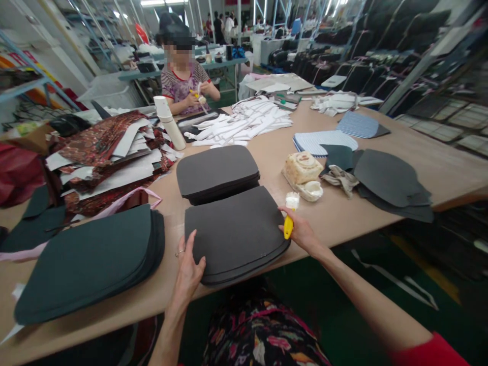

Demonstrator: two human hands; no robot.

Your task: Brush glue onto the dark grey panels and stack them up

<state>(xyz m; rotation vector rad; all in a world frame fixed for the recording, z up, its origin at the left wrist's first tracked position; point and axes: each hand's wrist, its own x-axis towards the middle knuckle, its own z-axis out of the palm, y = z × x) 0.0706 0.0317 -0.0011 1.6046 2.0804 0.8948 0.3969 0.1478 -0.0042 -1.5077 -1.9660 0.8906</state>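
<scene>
Right in front of me lies a stack of dark grey rounded panels point(236, 229), its layers slightly fanned at the near edge. My left hand point(188, 267) rests against the stack's left edge, thumb and fingers apart. At the right edge, my right hand point(299, 231) is closed around a yellow-handled brush point(288, 227), whose white end points away from me. Its fingers also touch the stack's side. Just beyond sits a second stack of grey panels point(218, 170). A glue-crusted container point(302, 169) stands past the brush.
Dark green panels point(95, 259) are piled at left, below patterned red pieces point(102, 147). White strips point(247, 119) lie across the far table, near a seated co-worker point(186, 86) holding a yellow-handled tool. A rag point(340, 179) and grey pieces point(389, 178) lie at right.
</scene>
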